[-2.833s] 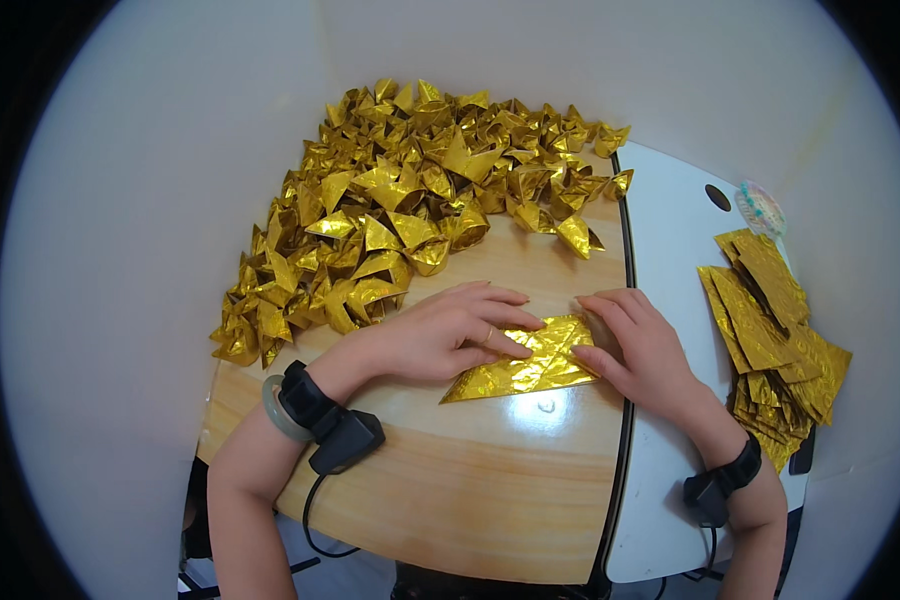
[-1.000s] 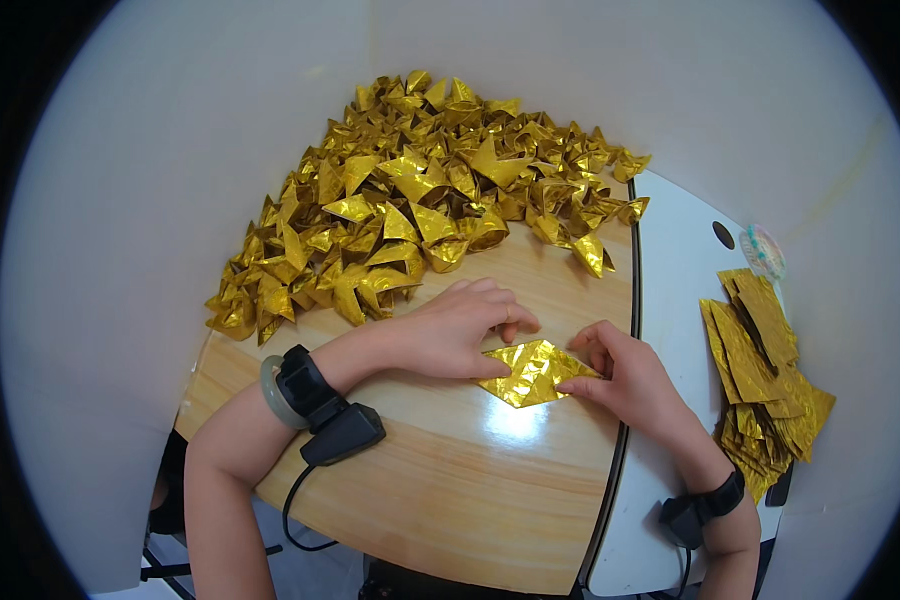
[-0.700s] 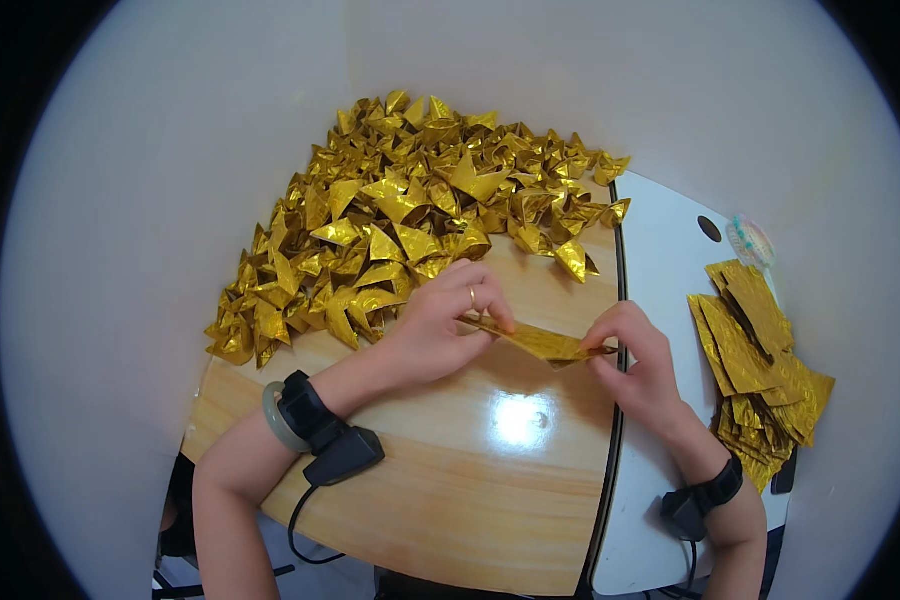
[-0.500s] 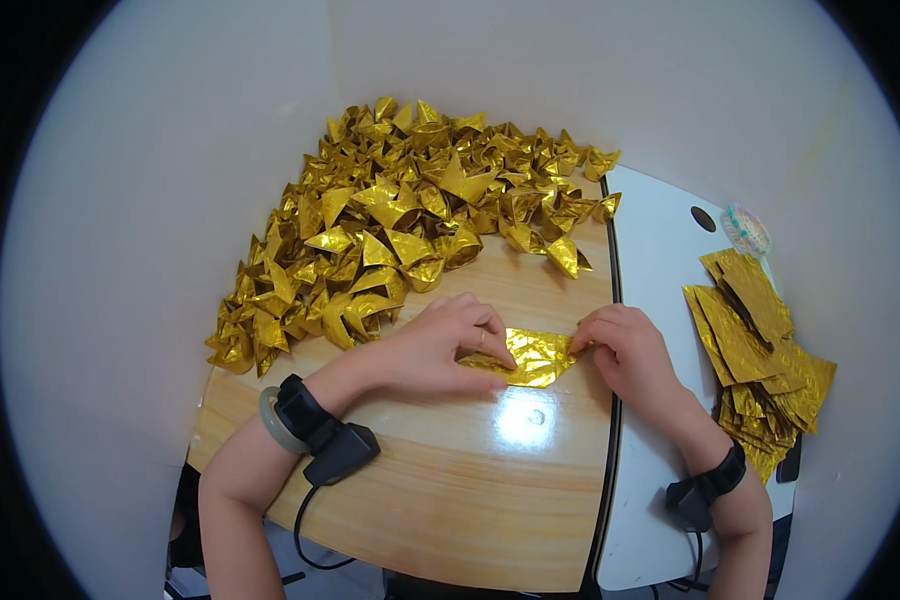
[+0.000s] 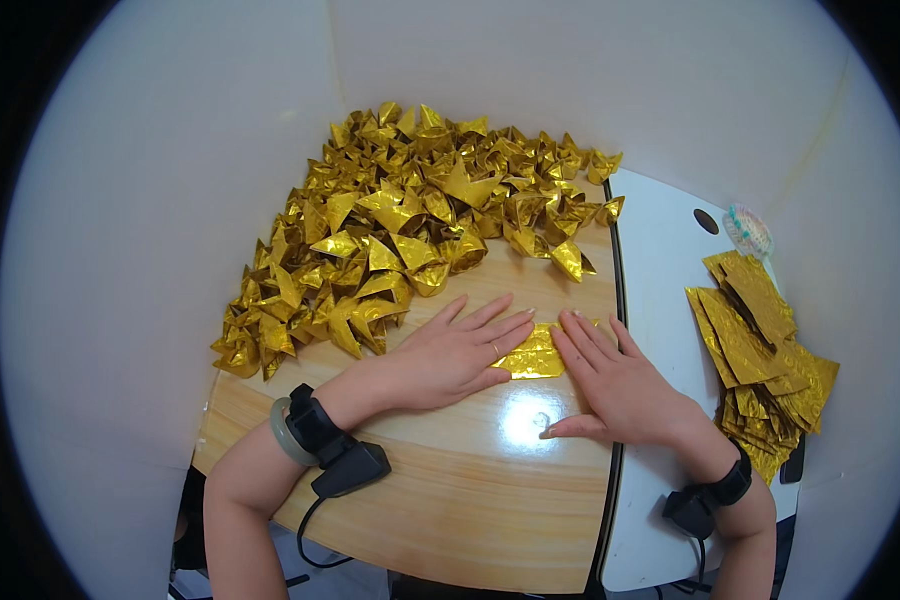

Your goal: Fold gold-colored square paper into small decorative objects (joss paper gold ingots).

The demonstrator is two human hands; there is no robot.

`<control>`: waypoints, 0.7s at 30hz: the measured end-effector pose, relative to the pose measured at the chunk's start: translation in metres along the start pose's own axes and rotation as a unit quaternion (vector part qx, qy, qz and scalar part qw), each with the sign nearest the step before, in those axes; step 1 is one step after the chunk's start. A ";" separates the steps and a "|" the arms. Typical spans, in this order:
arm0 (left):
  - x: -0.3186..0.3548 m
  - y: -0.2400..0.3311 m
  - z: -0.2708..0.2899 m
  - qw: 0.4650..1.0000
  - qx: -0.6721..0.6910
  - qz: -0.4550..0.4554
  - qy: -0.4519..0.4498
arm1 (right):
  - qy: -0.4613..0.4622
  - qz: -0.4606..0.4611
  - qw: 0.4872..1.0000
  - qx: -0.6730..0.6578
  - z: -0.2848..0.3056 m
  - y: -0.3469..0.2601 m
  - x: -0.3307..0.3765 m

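A small sheet of gold foil paper (image 5: 532, 358) lies flat on the wooden tabletop, a crease running along it. My left hand (image 5: 460, 352) rests flat over its left end, fingers stretched and slightly apart. Over the right end lies my right hand (image 5: 610, 375), its fingers straight and thumb spread out to the side. Both hands cover the ends of the sheet, so only its middle shows. Beyond my hands spreads a large heap of folded gold paper ingots (image 5: 390, 225), with pointed ends and hollow middles.
A stack of flat gold paper pieces (image 5: 760, 350) lies on the white table (image 5: 660, 270) at the right, a dark object partly under it. Behind it sits a small pastel knitted-looking item (image 5: 748, 230). Pale walls (image 5: 570, 70) enclose the tables. Cabled black devices (image 5: 345, 465) are strapped to my wrists.
My fingers have gone from pinching the sheet's ends to lying stretched out flat upon it. The sheet now lies flatter and shows a narrower strip.
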State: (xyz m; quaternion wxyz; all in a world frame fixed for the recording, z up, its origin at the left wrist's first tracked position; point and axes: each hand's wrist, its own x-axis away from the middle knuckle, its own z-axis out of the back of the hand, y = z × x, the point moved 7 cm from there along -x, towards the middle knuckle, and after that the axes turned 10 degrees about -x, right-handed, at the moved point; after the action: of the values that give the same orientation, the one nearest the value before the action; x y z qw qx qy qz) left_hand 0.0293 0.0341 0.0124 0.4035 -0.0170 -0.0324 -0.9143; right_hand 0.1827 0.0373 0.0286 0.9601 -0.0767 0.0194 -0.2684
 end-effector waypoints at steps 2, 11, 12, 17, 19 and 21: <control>0.001 0.001 0.001 1.000 0.001 0.005 0.002 | -0.009 -0.017 1.000 0.003 0.000 0.006 0.003; 0.003 -0.003 -0.003 0.999 -0.022 0.033 0.025 | -0.025 -0.060 0.998 0.026 0.004 0.017 0.010; 0.003 -0.004 -0.003 0.999 -0.027 0.035 0.027 | -0.025 -0.069 0.997 0.039 0.004 0.020 0.011; 0.003 -0.003 -0.003 0.998 -0.039 0.037 0.040 | 0.000 -0.074 0.995 0.068 0.002 0.022 0.011; 0.006 -0.004 -0.001 0.997 -0.049 0.038 0.047 | 0.066 -0.088 0.990 0.085 0.006 0.018 0.007; 0.003 -0.004 0.003 0.994 -0.061 0.036 0.080 | 0.126 -0.071 0.987 0.074 0.016 0.011 0.004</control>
State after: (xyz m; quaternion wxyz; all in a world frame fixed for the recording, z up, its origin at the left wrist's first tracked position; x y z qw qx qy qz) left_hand 0.0245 0.0350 0.0158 0.4354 0.0304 0.0563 -0.8979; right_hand 0.1928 0.0472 0.0425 0.9315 0.0278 0.1146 -0.3441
